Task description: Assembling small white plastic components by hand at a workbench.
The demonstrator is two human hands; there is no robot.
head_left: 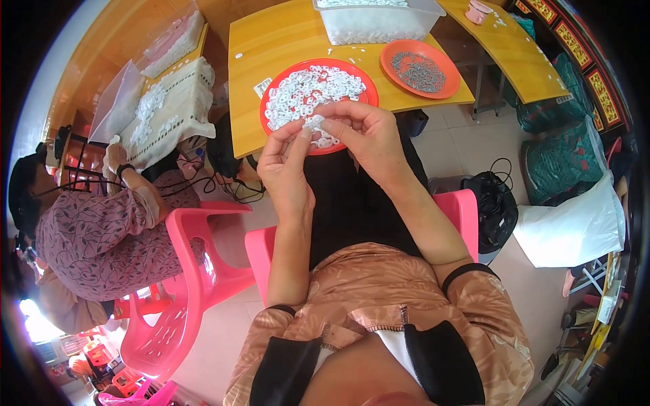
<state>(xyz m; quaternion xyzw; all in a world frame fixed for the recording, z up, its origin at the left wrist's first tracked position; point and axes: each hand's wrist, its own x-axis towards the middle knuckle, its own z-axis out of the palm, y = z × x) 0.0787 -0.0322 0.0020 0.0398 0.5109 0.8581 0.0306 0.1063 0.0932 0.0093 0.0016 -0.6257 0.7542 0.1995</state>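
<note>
Between the fingertips of my left hand and my right hand is a small white plastic piece. Both hands pinch it just over the near edge of a round red tray. Heaped on that tray lie many small white plastic pieces, some with a hole in them. To the right, an orange-red plate carries a pile of small grey metal parts.
A clear plastic bin of white pieces stands at the back of the yellow table. On the left, a person sits at a cloth-covered table. Green sacks and a white bag lie at right.
</note>
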